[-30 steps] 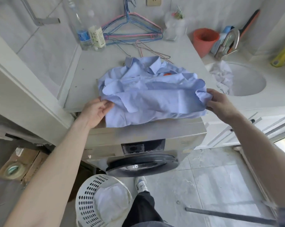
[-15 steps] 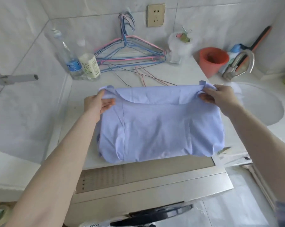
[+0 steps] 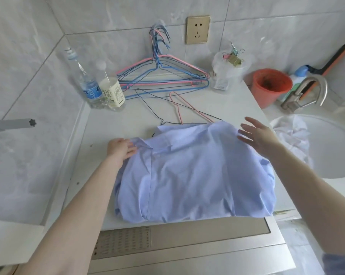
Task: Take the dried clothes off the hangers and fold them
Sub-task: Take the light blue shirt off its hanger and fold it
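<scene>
A folded light blue shirt (image 3: 195, 171) is being kept flat on the near part of a white countertop (image 3: 112, 124), its front fold lying at the counter's near edge, just above the metal panel of a washing machine (image 3: 187, 235). The left hand (image 3: 121, 148) is being laid on the shirt's upper left edge beside the collar, with its fingers straight and close together on the cloth and nothing clasped. The right hand (image 3: 258, 136) is being held over the upper right corner of the shirt with its fingers spread apart; whether the palm is touching the fabric cannot be told from this angle. Two loose wire hangers (image 3: 177, 110), one dark and one pink, are lying on the counter just behind the shirt, their lower ends being covered by its far edge. A stack of pink and blue hangers (image 3: 161, 78) is being propped against the tiled wall farther back, beside two plastic bottles (image 3: 100, 86). A clear tub of binder clips (image 3: 230, 70) and a red bucket (image 3: 270, 86) are standing to the right of the stack. A white cloth (image 3: 292, 135) is lying crumpled in the sink (image 3: 338, 155) beneath the tap (image 3: 310, 90).
</scene>
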